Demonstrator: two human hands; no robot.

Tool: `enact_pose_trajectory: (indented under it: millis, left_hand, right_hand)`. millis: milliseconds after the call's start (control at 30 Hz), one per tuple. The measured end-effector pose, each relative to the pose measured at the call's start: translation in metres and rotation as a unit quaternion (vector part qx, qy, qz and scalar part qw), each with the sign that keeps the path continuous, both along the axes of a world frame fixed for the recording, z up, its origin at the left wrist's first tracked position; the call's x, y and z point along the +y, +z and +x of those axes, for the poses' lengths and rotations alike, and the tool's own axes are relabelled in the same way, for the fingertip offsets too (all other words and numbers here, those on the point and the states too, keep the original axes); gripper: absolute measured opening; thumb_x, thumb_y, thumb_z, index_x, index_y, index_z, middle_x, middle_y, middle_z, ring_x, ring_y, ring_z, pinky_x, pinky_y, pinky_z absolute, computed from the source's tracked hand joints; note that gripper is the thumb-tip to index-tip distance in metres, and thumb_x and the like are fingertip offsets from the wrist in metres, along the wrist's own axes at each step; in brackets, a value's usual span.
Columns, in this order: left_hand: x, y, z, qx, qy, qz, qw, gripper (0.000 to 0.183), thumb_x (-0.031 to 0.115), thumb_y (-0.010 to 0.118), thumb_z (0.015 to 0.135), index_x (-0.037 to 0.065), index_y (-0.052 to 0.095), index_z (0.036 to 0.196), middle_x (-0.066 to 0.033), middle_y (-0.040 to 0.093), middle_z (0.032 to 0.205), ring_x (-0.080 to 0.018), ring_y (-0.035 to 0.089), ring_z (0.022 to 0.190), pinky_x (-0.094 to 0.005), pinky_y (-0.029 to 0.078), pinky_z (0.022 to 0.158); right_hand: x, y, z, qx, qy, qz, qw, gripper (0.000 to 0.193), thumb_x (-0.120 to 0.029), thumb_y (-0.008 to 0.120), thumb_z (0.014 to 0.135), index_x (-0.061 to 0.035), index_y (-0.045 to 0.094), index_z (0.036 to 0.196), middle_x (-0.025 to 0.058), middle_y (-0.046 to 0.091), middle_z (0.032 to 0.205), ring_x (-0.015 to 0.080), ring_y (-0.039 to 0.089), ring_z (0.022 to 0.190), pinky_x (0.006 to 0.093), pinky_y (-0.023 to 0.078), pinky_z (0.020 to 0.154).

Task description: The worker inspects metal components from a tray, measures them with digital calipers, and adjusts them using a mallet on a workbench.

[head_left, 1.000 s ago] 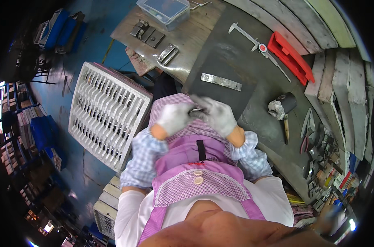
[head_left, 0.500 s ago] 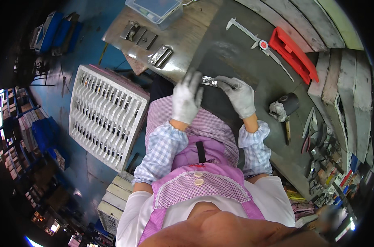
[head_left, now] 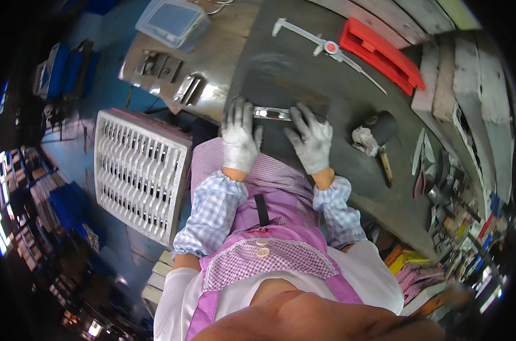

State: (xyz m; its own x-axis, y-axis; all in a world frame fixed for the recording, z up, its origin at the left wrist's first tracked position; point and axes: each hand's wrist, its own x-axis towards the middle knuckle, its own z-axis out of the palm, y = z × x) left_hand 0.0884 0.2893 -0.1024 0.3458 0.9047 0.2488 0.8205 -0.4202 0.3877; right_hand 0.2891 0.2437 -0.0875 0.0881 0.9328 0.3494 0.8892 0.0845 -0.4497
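A slim, shiny metal piece (head_left: 271, 113) lies lengthwise between my gloved hands on the dark work surface; its exact kind is not clear. My left hand (head_left: 238, 141), in a white-grey glove, has its fingers stretched out beside the piece's left end, thumb apart. At the right end, my right hand (head_left: 313, 139) in a matching glove spreads its fingers, the fingertips close to the metal. Whether either hand touches the piece cannot be made out for certain.
Beyond my hands lie a dial caliper (head_left: 330, 48) and a red plastic tray (head_left: 381, 55). A black-headed hammer (head_left: 381, 132) and pliers (head_left: 421, 176) are at right. Metal fixtures (head_left: 189, 89) and a clear box (head_left: 172, 24) sit at left, above a white slotted rack (head_left: 141, 170) of parts.
My right hand has loosened from the metal piece and opened its fingers. The piece now lies level between both hands. The whole view has shifted, so the bench items appear further left.
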Motion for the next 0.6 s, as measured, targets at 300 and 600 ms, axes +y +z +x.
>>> enact_pose_trajectory:
  millis: [300, 600]
  left_hand:
    - [-0.013, 0.064, -0.023, -0.219, -0.075, -0.212, 0.949, 0.052, 0.016, 0.072, 0.090, 0.001, 0.057, 0.138, -0.0208, 0.064, 0.126, -0.0374, 0.061, 0.120, -0.0435, 0.048, 0.103]
    - [-0.083, -0.071, -0.309, -0.105, 0.407, -0.194, 0.886, 0.023, 0.017, 0.062, 0.096, 0.012, 0.076, 0.114, -0.0209, 0.074, 0.100, -0.0336, 0.073, 0.092, -0.0426, 0.056, 0.083]
  right_hand:
    - [0.002, 0.025, -0.062, 0.111, 0.082, -0.017, 0.990, 0.051, 0.007, 0.062, 0.072, -0.0190, 0.077, 0.113, 0.0058, 0.073, 0.098, 0.0268, 0.069, 0.088, 0.0377, 0.055, 0.081]
    - [0.011, -0.004, -0.075, 0.290, 0.022, -0.139, 0.947, 0.024, 0.000, 0.066, 0.092, -0.0037, 0.077, 0.113, 0.0090, 0.075, 0.111, 0.0199, 0.070, 0.104, 0.0307, 0.052, 0.095]
